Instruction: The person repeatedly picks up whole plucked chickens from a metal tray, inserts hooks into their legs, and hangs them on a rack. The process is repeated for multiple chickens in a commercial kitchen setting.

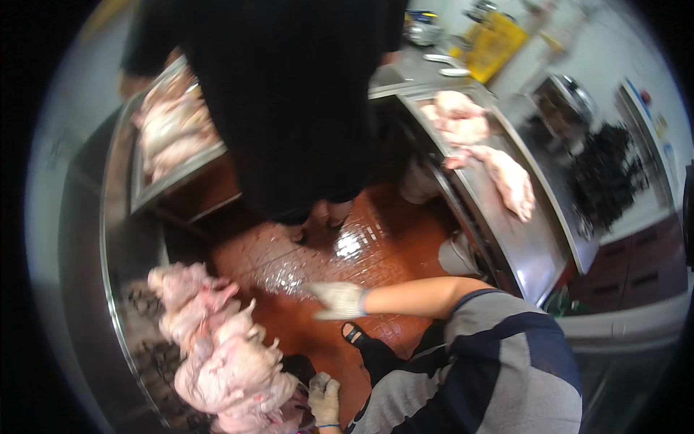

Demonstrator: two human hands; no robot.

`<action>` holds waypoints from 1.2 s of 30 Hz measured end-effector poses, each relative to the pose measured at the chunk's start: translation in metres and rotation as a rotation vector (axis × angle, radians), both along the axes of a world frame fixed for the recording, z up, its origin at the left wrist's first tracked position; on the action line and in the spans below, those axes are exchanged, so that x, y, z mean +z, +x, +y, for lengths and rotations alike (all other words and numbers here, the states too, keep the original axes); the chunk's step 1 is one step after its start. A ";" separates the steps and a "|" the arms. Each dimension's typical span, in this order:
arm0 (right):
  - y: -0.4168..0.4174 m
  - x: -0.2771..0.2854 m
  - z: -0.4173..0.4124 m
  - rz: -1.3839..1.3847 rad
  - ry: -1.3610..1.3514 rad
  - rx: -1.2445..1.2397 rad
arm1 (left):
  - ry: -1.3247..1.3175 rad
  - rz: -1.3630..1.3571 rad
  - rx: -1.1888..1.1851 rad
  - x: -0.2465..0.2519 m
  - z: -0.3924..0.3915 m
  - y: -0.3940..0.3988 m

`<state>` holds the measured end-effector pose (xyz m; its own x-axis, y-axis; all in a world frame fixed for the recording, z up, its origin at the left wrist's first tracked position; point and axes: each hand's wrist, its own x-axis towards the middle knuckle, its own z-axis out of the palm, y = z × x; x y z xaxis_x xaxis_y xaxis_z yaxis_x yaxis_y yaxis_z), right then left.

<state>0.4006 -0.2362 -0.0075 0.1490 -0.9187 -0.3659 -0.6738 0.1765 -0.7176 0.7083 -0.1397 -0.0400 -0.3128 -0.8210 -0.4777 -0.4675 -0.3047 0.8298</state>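
Observation:
My right hand (339, 300), in a pale glove and blurred, reaches over the wet floor. Its fingers look spread, with nothing visible in them. My left hand (325, 400), also gloved, is at the bottom with curled fingers, close to the right side of a heap of plucked poultry carcasses (236, 374). A thin dark shape lies beside its fingers; whether the hand grips it cannot be told. The carcasses lie piled along a dark metal counter (111, 304) at the lower left, legs and wings sticking out.
A person in black (287, 108) stands across the top, near a metal tray (179, 190) of carcasses. At right, more poultry (507, 176) lies on a steel counter (534, 255), with a white bucket (458, 255) below. The tiled floor (325, 260) shines wet. A yellow board (496, 46) stands beyond.

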 end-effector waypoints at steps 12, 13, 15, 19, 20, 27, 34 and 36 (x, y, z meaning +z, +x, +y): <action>-0.325 0.112 0.536 0.445 -0.349 -1.593 | -1.148 -0.253 -0.915 0.081 -0.024 -0.477; -0.345 0.107 0.582 0.514 -0.471 -1.669 | -1.275 -0.286 -0.882 0.055 -0.028 -0.532; -0.384 0.119 0.659 0.648 -0.459 -1.808 | -1.347 -0.584 -0.996 0.092 0.013 -0.638; -0.458 0.130 0.763 0.610 -0.593 -1.954 | -1.980 -0.556 -1.107 0.025 0.009 -0.797; -0.474 0.133 0.779 0.606 -0.553 -1.979 | -1.782 -0.549 -1.324 0.014 0.011 -0.822; -0.543 0.103 0.830 1.278 -0.241 -1.305 | -1.205 -0.503 -1.415 0.011 0.059 -0.864; -0.582 0.104 0.838 1.307 -0.116 -1.062 | -1.185 -0.668 -1.138 0.091 0.104 -0.782; -0.574 0.118 0.854 1.181 -0.256 -1.152 | -1.242 -0.777 -1.119 0.130 0.144 -0.762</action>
